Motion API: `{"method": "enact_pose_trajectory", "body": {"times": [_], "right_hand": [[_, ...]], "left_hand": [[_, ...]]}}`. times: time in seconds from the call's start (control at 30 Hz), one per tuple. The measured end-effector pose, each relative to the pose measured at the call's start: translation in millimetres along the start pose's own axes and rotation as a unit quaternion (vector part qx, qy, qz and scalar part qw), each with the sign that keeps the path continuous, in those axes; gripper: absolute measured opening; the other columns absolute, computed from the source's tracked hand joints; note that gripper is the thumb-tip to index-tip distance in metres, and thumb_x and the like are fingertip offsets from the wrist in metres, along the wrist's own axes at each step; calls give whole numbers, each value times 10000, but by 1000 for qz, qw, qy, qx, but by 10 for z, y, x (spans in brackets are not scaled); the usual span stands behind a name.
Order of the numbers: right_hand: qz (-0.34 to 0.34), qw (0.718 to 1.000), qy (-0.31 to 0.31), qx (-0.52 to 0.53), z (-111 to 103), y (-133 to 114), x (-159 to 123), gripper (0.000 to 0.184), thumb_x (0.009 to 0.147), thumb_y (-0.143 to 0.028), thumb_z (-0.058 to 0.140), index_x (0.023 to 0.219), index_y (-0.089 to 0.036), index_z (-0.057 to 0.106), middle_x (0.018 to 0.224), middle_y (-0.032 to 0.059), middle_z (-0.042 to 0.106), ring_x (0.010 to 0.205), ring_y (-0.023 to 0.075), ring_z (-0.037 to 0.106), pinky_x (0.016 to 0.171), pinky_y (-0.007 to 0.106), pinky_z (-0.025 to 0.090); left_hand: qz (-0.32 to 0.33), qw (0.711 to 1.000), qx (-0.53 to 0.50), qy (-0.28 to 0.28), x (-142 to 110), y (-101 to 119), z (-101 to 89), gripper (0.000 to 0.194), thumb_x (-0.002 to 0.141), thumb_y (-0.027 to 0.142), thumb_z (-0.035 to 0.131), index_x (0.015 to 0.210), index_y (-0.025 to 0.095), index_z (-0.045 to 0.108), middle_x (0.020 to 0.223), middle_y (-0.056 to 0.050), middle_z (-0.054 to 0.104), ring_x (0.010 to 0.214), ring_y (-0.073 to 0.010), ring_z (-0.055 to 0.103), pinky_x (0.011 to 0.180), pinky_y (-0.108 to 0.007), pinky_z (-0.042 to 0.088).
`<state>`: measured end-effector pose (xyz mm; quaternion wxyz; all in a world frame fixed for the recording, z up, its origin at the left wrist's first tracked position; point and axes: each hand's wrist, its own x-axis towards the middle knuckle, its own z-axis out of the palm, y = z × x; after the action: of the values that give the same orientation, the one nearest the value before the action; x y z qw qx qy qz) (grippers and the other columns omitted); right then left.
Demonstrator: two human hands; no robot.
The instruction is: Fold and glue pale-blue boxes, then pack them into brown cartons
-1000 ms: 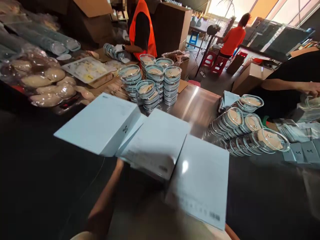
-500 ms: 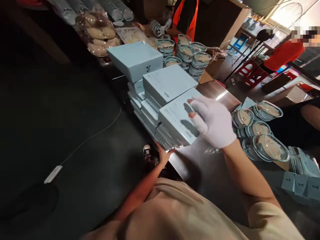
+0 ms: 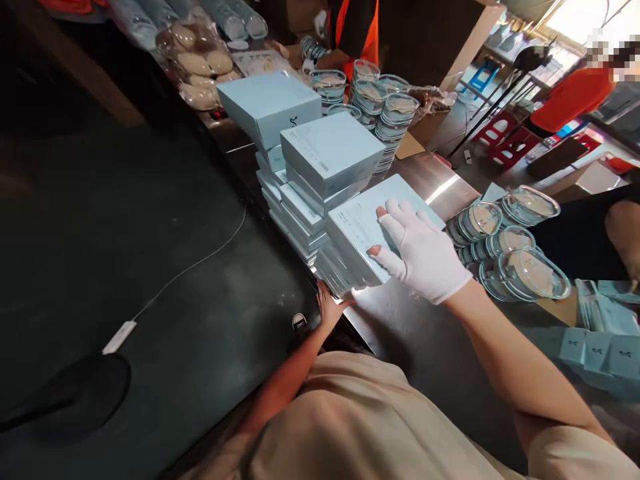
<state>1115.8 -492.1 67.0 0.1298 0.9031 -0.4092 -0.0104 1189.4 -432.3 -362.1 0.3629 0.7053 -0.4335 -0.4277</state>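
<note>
My right hand, in a white glove with bare thumb and index fingertips, lies with fingers spread on a pale blue box. That box tops a slanted stack of boxes. My bare left hand is low against the near end of this stack, its thumb stretched to the right and its fingers along the side. Some of its fingers are hard to make out. Just behind stands another stack, with a pale blue box on top. Farther back is a larger pale blue box.
Stacked glass containers stand at the back, and more glass containers at the right. Small blue boxes lie at the right on the metal table. A co-worker in an orange vest works behind; a cable crosses the floor.
My right hand has come down flat onto the top box. The stack between my hands has shifted right, and a gap now shows beside the neighbouring stack. My left hand stays at its base.
</note>
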Motion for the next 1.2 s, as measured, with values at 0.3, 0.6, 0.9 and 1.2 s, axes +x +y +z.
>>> {"method": "enact_pose_trajectory", "body": {"times": [0.3, 0.6, 0.9, 1.2], "right_hand": [[45, 999, -1, 5, 74, -92, 114, 683, 1120, -608, 277, 1444, -86, 576, 1420, 220, 590, 1247, 371, 523, 1014, 491, 435], [411, 876, 96, 233, 434, 294, -2057, 712, 1064, -696, 369, 1497, -200, 641, 1572, 138, 605, 1440, 340, 592, 1195, 490, 506], [692, 477, 137, 523, 2303, -173, -3781, 956, 942, -883, 243, 1344, -154, 715, 1311, 164, 763, 1297, 320, 685, 1107, 408, 564], [706, 445, 95, 542, 2503, -445, -4250, 750, 890, -661, 655, 1403, -115, 697, 1558, 198, 605, 1496, 313, 546, 1337, 411, 333]], "left_hand": [[-2, 999, 33, 13, 44, 66, 54, 1167, 929, 405, 769, 1720, -1, 14, 1769, -359, 153, 1675, -440, 198, 1362, -474, 262], [177, 941, 206, -202, 46, 41, -1202, 1117, 817, 285, 807, 1748, 153, 205, 1810, -203, 205, 1671, -433, 202, 1349, -497, 299], [381, 749, 459, -289, 65, 998, -1100, 892, 867, 58, 710, 1640, 441, 488, 1838, -146, 113, 1675, -495, 25, 1202, -713, 411], [211, 919, 295, -155, 397, 1127, -1049, 1128, 896, 610, 731, 1710, 25, 215, 1622, -320, 485, 1472, -393, 546, 1182, -532, 495]]}}
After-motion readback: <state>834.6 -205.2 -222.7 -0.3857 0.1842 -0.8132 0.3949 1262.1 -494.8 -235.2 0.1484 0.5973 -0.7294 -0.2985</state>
